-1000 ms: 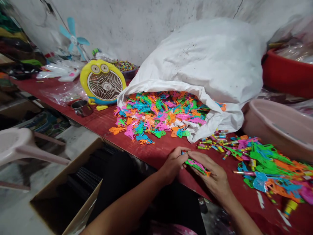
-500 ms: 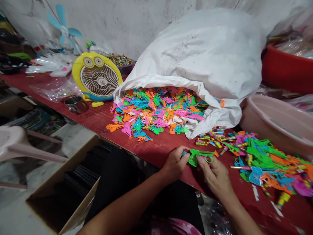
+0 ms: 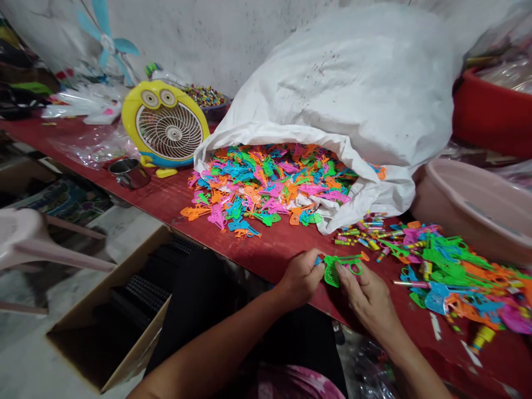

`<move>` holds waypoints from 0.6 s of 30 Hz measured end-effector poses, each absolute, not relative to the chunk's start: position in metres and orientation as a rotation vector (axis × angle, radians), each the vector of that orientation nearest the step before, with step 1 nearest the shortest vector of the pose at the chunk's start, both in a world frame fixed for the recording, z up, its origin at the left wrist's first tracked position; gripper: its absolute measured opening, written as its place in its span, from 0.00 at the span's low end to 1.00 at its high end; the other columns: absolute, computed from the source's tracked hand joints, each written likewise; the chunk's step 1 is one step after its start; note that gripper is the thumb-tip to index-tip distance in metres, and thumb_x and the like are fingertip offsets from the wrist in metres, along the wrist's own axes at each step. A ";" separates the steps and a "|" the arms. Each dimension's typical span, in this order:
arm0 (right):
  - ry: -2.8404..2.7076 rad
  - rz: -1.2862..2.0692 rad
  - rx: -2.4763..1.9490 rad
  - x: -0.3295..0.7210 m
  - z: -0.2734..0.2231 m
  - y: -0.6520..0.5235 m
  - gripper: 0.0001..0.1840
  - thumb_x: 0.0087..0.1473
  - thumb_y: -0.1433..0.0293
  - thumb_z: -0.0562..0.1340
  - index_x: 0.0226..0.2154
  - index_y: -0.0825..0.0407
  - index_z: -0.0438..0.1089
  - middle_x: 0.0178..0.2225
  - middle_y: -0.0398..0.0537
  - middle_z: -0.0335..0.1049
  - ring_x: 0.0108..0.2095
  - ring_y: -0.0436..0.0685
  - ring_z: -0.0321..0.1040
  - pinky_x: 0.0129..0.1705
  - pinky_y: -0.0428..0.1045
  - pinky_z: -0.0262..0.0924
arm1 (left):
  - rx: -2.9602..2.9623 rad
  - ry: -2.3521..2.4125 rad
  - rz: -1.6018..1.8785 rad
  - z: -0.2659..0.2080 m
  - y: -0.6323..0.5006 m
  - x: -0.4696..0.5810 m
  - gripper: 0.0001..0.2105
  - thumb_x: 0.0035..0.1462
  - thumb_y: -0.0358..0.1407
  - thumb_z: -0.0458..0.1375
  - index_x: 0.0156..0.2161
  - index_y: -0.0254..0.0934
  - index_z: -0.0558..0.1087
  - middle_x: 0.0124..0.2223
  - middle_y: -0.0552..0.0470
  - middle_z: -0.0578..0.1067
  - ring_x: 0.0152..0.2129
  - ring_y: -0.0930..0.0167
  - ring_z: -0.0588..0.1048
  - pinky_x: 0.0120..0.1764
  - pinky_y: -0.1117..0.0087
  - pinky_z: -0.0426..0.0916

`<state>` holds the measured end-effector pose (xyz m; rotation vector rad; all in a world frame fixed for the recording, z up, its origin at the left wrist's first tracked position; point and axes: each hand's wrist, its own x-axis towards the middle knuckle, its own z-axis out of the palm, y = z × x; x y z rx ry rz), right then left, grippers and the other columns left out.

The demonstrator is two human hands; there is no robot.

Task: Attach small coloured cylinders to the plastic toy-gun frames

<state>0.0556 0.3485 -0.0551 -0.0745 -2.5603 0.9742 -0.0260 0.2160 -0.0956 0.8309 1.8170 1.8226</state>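
Above the near edge of the red table (image 3: pixel 249 255), you pinch a green plastic piece (image 3: pixel 331 272) in your right hand (image 3: pixel 369 292) and a mostly hidden blue piece (image 3: pixel 318 260) in your left hand (image 3: pixel 299 278), where a loosened grip could drop either one past the edge to the floor (image 3: pixel 128 226).

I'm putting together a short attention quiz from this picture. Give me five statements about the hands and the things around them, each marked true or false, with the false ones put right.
1. The right hand holds a green plastic piece. True.
2. The left hand is spread wide open. False: the left hand is curled, pinching a small blue thing.
3. Colourful pieces spill from the white sack. True.
4. The metal cup sits inside the sack. False: the metal cup stands on the red table, near the yellow fan.
5. A pink tub stands behind a mixed pile. True.
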 end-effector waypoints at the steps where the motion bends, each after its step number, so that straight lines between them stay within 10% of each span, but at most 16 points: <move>1: -2.566 0.971 -0.069 0.055 -0.054 0.348 0.18 0.63 0.61 0.54 0.23 0.50 0.58 0.18 0.39 0.58 0.20 0.49 0.55 0.23 0.44 0.52 | 0.846 1.839 1.808 -0.096 0.216 -0.026 0.06 0.61 0.35 0.48 0.33 0.37 0.62 0.29 0.55 0.66 0.28 0.72 0.65 0.32 0.72 0.59; 18: -2.478 1.091 -0.403 0.077 -0.049 0.391 0.19 0.60 0.56 0.56 0.24 0.50 0.64 0.19 0.42 0.62 0.18 0.51 0.57 0.19 0.46 0.52 | 1.187 2.259 1.661 -0.099 0.219 -0.008 0.12 0.61 0.35 0.53 0.48 0.34 0.67 0.39 0.46 0.72 0.38 0.64 0.70 0.43 0.65 0.65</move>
